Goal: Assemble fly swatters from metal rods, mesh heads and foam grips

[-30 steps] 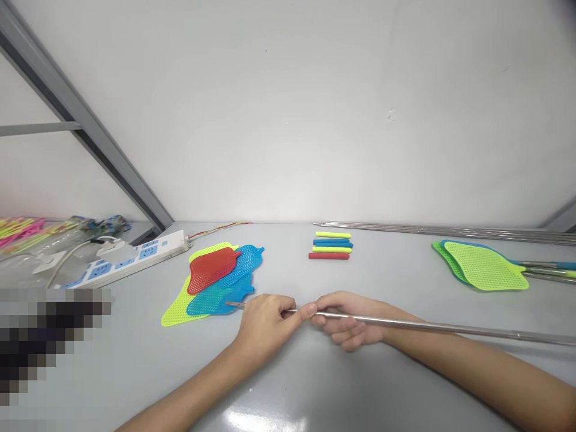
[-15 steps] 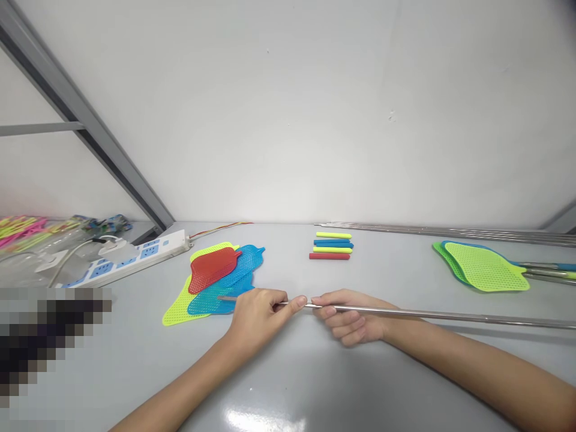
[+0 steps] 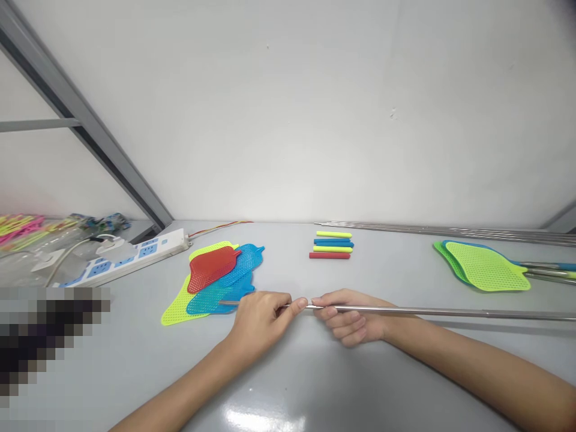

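A long thin metal rod [image 3: 432, 311] lies across both hands, running out past the right side of the view. My left hand [image 3: 265, 318] is closed around it near its left end, which sticks out over a blue fly swatter head [image 3: 202, 298]. Close beside it, my right hand [image 3: 346, 318] grips the same rod, thumb and fingers pinched on it. Beneath the rod's left end, the fly swatter heads overlap in a pile: a red one [image 3: 211, 269] on top, with blue and yellow-green [image 3: 173, 313] ones around it.
Coloured plastic handle tubes [image 3: 330, 256] lie in a row behind my hands. Several metal rods [image 3: 427, 230] rest along the wall. Fly swatters with rods [image 3: 490, 267] are stacked at right. A power strip [image 3: 130, 258] and bagged items [image 3: 58, 231] sit at left.
The rod's right-hand part has tilted up slightly. Both hands keep their hold in nearly the same place.
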The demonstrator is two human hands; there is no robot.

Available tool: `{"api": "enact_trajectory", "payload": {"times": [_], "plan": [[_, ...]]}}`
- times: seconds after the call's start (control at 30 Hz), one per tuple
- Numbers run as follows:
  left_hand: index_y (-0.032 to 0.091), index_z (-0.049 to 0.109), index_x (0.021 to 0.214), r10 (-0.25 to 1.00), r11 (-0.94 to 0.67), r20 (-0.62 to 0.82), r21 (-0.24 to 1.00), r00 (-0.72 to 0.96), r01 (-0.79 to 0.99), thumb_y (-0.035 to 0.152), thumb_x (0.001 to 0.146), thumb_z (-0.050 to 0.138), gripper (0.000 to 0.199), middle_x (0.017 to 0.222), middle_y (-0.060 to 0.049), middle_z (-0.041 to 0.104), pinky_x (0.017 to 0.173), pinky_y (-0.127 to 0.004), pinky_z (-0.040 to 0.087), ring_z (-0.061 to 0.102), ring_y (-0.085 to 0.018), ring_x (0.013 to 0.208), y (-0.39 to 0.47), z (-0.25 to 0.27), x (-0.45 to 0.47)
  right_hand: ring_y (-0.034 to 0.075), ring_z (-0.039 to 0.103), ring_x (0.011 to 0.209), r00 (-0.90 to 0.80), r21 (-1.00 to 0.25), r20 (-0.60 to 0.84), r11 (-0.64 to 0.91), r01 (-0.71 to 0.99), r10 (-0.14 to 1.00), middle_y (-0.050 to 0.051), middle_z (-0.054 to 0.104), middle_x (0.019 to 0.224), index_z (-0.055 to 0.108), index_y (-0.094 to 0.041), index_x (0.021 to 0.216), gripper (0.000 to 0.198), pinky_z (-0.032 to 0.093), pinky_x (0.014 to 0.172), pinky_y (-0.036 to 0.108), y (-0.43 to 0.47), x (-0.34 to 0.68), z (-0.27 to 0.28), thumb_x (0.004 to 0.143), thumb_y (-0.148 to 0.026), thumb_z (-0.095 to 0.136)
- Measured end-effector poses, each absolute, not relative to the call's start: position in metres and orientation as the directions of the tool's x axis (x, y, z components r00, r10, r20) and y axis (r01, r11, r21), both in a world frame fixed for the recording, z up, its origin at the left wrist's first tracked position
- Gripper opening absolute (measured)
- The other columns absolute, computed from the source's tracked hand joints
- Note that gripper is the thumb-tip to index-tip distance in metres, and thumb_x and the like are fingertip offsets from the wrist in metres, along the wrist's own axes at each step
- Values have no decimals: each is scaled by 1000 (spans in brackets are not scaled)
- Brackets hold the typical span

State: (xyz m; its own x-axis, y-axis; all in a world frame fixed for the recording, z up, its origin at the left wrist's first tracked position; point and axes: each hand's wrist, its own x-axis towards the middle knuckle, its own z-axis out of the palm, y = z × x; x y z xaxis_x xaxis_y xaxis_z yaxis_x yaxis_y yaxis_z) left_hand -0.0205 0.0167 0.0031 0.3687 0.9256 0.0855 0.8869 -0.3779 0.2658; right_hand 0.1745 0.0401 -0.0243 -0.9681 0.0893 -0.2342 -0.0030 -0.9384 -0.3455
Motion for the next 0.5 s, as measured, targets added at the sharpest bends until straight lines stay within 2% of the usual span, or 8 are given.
{"api": "enact_trajectory", "payload": {"times": [0.5], "plan": [[15, 33, 50, 903, -429, 83, 254, 422, 867, 47, 84, 24, 48, 43, 3, 37, 46, -23, 14, 36, -7, 43, 15, 5, -19, 4, 21, 25, -975, -353, -207, -936, 0, 78, -8, 35, 30, 41, -15, 61, 31, 18, 27, 15, 40, 175, -23, 86, -30, 31]]}}
